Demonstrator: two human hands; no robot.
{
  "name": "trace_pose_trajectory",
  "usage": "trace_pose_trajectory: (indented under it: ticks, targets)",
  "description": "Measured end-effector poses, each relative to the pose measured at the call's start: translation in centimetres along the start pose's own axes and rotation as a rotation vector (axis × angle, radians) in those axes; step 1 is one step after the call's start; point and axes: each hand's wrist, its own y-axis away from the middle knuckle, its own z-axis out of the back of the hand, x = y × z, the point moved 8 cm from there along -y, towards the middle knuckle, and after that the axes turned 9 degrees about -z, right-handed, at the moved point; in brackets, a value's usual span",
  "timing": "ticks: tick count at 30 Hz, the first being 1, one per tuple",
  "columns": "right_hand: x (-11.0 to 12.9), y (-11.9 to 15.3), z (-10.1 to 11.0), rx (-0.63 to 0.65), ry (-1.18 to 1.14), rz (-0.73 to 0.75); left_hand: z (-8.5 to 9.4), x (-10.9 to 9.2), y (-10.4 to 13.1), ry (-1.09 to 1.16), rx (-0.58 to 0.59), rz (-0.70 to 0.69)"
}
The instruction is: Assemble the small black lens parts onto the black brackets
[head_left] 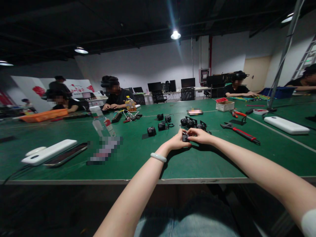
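Observation:
Between my two hands is a small black part (185, 137), just above the green table (143, 161). My left hand (178, 140) grips it from the left, its wrist in a pale bangle. From the right, the fingers of my right hand (198, 135) close on the same part. Right behind my hands stands a cluster of black parts (189, 122). More black pieces lie to the left of it, among them one (151, 131) with a flat slotted plate and another (162, 125) near a small black ring.
An adjustable wrench (242, 132) with red handles and a white power bank (286, 125) lie at right. A small box (224, 105) stands behind. At left are another white power bank (50, 152), a phone (66, 154) and bottles (109, 126). Several people sit across the table.

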Motion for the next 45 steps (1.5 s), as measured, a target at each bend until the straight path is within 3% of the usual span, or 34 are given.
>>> trace_pose_trajectory:
  ticks: [30,37,45]
  targets:
    - [-0.6,-0.2,-0.1,0.004,0.033,-0.054,-0.1,0.1,0.0,0.026,0.023,0.019]
    - [-1.4,-0.4,-0.1,-0.025,-0.048,-0.093,-0.2,0.3,-0.1,0.045,0.020,0.016]
    - [0.1,0.2,-0.1,0.038,-0.121,-0.035,0.0,0.3,-0.1,0.003,0.005,0.002]
